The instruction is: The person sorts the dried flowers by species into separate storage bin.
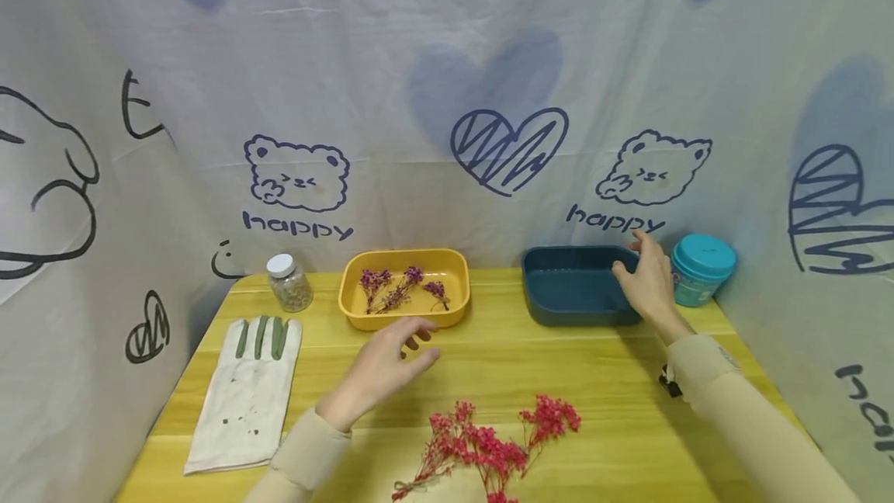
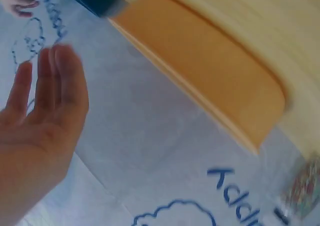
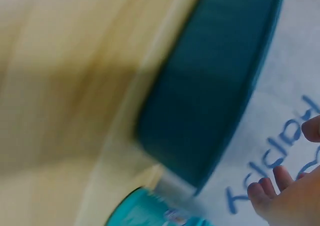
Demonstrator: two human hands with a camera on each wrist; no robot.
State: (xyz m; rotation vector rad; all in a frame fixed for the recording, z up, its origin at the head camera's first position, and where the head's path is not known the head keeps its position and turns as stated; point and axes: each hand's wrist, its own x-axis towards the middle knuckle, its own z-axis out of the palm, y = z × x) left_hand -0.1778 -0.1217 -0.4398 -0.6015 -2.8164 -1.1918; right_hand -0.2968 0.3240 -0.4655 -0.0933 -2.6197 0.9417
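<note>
My left hand (image 1: 382, 363) hovers over the table just in front of the yellow tray (image 1: 347, 303), fingers loosely bent and holding nothing. Sprigs of purple dried flowers (image 1: 396, 295) lie inside that tray. Above the right end of the dark blue tray (image 1: 559, 317) is my right hand (image 1: 648, 279), its thumb apart from the fingers and nothing in its grasp. Nearest the front, a bunch of pink-red dried flowers (image 1: 492, 447) rests on the table. In the left wrist view the yellow tray (image 2: 210, 61) stands apart from the hand.
A teal-lidded tub (image 1: 701, 270) stands right of the blue tray, close to the right hand. At the back left is a white-capped jar (image 1: 290, 284). A white cloth with green strips (image 1: 244, 402) lies on the left. Printed fabric (image 1: 405, 200) encloses the table (image 1: 601, 371).
</note>
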